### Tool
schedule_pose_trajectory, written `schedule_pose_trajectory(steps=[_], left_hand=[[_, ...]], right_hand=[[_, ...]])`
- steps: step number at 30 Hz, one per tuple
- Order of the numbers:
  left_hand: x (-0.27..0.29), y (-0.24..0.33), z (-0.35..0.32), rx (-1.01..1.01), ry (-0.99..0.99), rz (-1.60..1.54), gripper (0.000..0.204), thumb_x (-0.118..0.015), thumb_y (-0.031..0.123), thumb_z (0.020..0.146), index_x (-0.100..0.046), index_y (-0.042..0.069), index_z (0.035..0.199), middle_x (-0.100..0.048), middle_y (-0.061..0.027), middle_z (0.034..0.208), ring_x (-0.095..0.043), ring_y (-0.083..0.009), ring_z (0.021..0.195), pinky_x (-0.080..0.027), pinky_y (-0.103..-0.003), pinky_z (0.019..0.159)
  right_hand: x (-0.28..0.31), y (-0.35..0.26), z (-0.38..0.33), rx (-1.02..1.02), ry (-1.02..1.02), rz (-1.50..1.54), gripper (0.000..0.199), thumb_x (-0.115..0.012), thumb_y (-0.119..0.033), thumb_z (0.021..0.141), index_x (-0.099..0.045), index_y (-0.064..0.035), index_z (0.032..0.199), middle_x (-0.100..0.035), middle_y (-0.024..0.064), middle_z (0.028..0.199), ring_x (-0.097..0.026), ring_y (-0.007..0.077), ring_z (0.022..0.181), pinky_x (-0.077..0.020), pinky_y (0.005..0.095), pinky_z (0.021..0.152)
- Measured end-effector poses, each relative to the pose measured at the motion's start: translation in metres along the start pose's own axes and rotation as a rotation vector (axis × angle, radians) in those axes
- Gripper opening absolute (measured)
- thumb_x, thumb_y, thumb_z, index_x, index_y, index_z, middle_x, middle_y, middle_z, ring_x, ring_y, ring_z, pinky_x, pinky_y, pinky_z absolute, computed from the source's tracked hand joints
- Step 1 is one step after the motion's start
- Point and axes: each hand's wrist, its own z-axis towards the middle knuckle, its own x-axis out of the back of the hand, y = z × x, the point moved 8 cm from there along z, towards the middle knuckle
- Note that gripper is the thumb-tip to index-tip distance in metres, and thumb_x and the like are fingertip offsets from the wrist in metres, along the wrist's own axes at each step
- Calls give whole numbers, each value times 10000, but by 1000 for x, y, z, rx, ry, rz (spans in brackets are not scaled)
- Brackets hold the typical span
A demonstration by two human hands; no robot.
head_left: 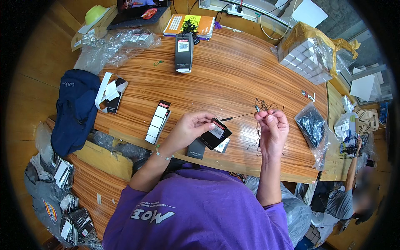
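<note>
My left hand (pixel 192 128) pinches a black hang tag (pixel 212 140) with a white label, tilted above the table's near edge. A thin black tag string (pixel 242 116) stretches from beside the tag to my right hand (pixel 273 128), whose thumb and fingers pinch its far end. Whether the string passes through the tag's hole I cannot tell. Beneath the left hand lie more dark tags (pixel 196 149), partly hidden. Loose black strings (pixel 263 102) lie around and behind my right hand. Left of my left hand is a strip of white labels (pixel 157 123) on black tags.
A stack of strung black tags (pixel 183 54) lies at the back. On the right are a bag of black strings (pixel 311 125), small scissors (pixel 308 96) and a wrapped block of white boxes (pixel 304 58). A navy cloth bag (pixel 75 110) lies left. Another person's arm (pixel 352 171) shows far right.
</note>
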Motion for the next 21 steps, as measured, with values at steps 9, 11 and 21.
schedule_pose_trajectory(steps=[9,11,21], left_hand=[[17,28,7,-443,314,128,199,-617,-61,818,-610,-61,1016,-580,-103,1118,-613,-123,927,-546,-223,756],[17,26,9,-428,341,140,189,-621,-50,821,-613,-58,1010,-611,-100,1052,-625,-124,889,-546,-224,742],[12,20,12,-329,355,82,176,-637,-22,829,-608,-58,998,-657,-94,891,-647,-124,815,-543,-229,720]], right_hand=[[-7,22,7,-133,32,-227,56,-555,-64,899,-584,-19,917,-597,49,816,-554,111,703,-425,219,617],[-14,29,4,-174,33,-466,43,-588,-57,882,-588,-17,898,-560,-19,702,-468,45,597,-341,188,534],[-60,31,10,116,-148,-1085,64,-657,-30,768,-637,30,761,-555,91,670,-535,154,579,-409,269,514]])
